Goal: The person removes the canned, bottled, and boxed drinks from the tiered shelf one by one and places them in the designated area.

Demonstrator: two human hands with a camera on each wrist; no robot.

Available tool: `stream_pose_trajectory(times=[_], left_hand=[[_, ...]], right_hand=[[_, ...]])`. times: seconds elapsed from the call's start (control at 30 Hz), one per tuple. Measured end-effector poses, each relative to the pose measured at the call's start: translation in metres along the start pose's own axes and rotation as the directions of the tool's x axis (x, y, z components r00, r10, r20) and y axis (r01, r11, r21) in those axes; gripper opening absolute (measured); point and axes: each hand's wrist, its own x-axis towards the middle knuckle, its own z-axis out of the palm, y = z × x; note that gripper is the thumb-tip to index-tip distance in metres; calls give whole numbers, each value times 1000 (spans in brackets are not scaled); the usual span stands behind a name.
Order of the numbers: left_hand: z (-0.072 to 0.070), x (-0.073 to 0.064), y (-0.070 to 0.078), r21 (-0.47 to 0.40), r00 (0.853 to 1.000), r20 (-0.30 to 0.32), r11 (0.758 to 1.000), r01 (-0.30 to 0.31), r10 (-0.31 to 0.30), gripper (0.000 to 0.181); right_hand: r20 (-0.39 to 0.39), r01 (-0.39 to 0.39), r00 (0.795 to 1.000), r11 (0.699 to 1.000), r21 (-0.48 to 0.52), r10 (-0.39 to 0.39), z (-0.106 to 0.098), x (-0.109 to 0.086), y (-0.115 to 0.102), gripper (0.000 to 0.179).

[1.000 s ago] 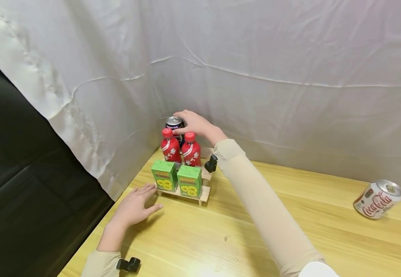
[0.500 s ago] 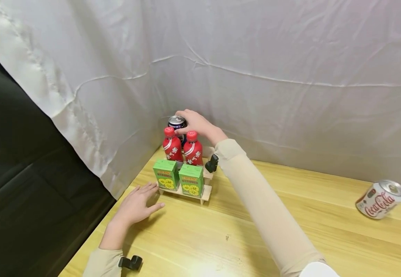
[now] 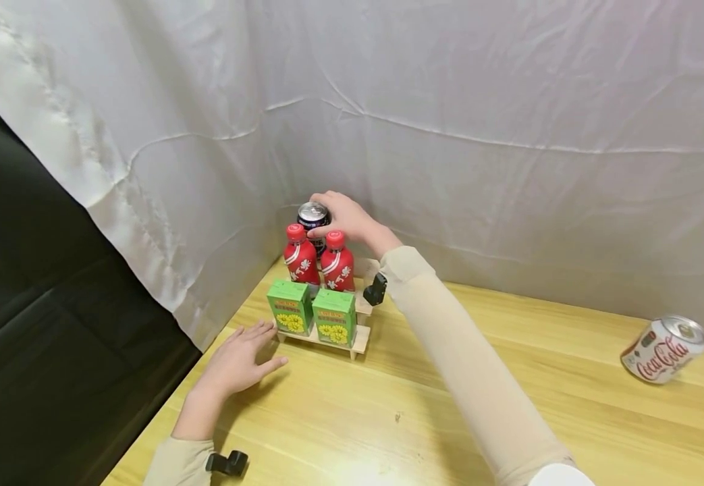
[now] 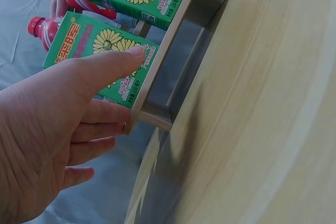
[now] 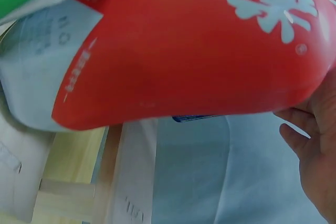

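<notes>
A small stepped wooden rack (image 3: 360,339) stands in the corner. On its top step is a dark blue drink can (image 3: 314,214), which my right hand (image 3: 349,220) grips from the right side. Two red bottles (image 3: 337,271) fill the middle step; one of those bottles (image 5: 194,51) hides most of the can in the right wrist view. Two green drink cartons (image 3: 334,320) with yellow flowers stand on the lowest step. My left hand (image 3: 239,361), fingers extended, is at the rack's front left corner, its thumb in front of a carton (image 4: 79,32) in the left wrist view.
A white Coca-Cola can (image 3: 664,351) stands on the wooden table (image 3: 424,432) at the far right. A pale cloth (image 3: 479,169) hangs close behind the rack and to its left. Black fabric (image 3: 54,324) lies beyond the table's left edge.
The dark blue can has shifted slightly right on the top step, with my right hand holding it. My left hand stays at the rack's corner.
</notes>
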Motion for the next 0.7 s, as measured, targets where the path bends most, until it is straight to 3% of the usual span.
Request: stream_pose_trajectory(times=[0.4,0.7], left_hand=[[-1,-1,4,6,1000,23,1000,4,-5,72],[-2,1,4,-3,999,36,1000,8,-8,73]], right_hand=[[-105,-31,994,997,-72,23,-12,-22,1,62],[-157,-7,987,991,-131,-13,-23,-39,3,63]])
